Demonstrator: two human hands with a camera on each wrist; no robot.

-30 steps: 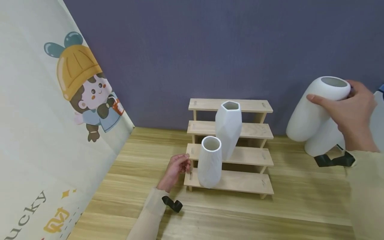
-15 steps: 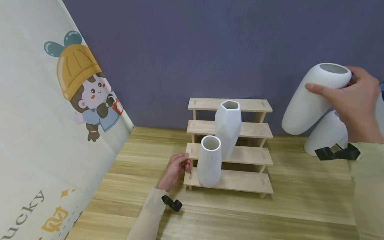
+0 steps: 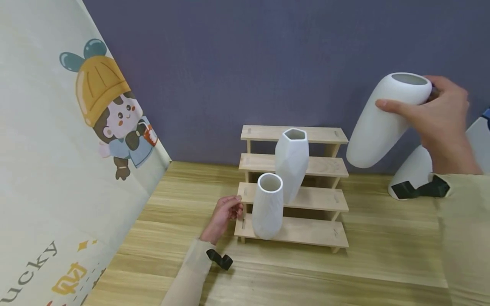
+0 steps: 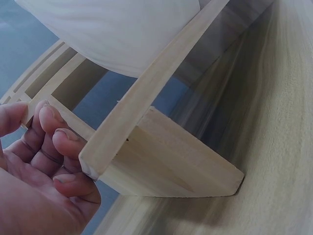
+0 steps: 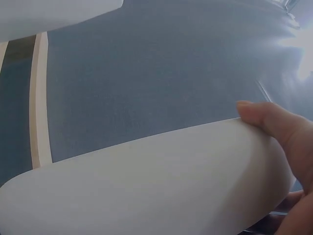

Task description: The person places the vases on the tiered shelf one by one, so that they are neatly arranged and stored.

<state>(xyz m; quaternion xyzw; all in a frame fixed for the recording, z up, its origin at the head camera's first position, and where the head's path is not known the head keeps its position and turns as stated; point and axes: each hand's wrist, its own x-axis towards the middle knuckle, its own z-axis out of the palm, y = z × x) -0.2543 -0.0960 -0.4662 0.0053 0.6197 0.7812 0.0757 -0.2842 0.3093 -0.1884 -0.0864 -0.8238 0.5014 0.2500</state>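
Most fingers of the right hand [image 3: 441, 121] are hidden from us behind the smooth, tapered white ceramic vase [image 3: 377, 129], whose lower side the right wrist view crops. The black wrist strap [image 3: 438, 187] and wrist cover much of another white vase [image 3: 415, 168]. We lose part of the faceted white vase [image 3: 292, 159] behind the slim, round-mouthed white vase [image 3: 268, 214]; both hide parts of the stepped, pale wooden stand [image 3: 314, 231]. Picture edges cut off the grey printed lettering [image 3: 36, 264] and, in its wrist view, the left hand [image 4: 46, 188].

The right hand [image 5: 296, 142] grips a smooth white vase [image 5: 142, 188] before a blue-grey backdrop [image 5: 146, 88].
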